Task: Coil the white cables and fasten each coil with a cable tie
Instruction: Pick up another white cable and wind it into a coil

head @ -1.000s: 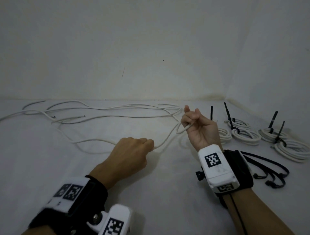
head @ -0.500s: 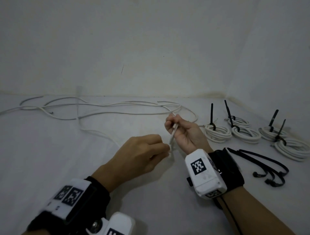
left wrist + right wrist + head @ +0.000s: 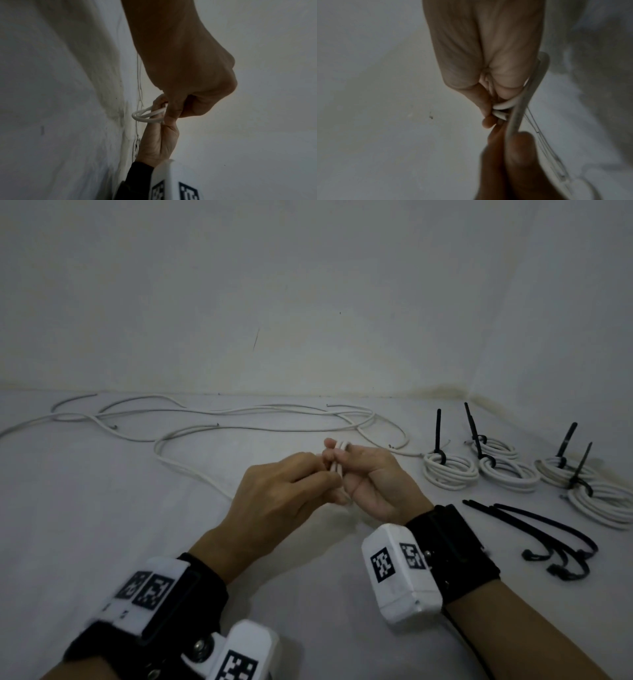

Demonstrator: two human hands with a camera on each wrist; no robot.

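Note:
My two hands meet at the middle of the white surface. My right hand [image 3: 339, 455] pinches a small coil of white cable [image 3: 339, 463] between thumb and fingers, two loops showing side by side. My left hand [image 3: 330, 486] pinches the same cable just beside it. In the left wrist view the loops [image 3: 147, 115] stick out from between my left hand [image 3: 173, 112] and my right hand [image 3: 159, 140]. In the right wrist view the cable [image 3: 503, 106] runs from my right hand [image 3: 489, 112] across my left fingers [image 3: 518, 148]. The cable's loose length [image 3: 191, 470] trails back left.
Several loose white cables [image 3: 239, 419] lie along the back by the wall. Several finished coils [image 3: 448, 472] bound with black ties lie at the right. Loose black cable ties [image 3: 548, 530] lie in front of them, close to my right wrist. Walls close the back and right.
My right hand has come left and nearer, and my left hand has risen to meet it. The stretched cable is now gathered into small loops, and its trailing length has been drawn in.

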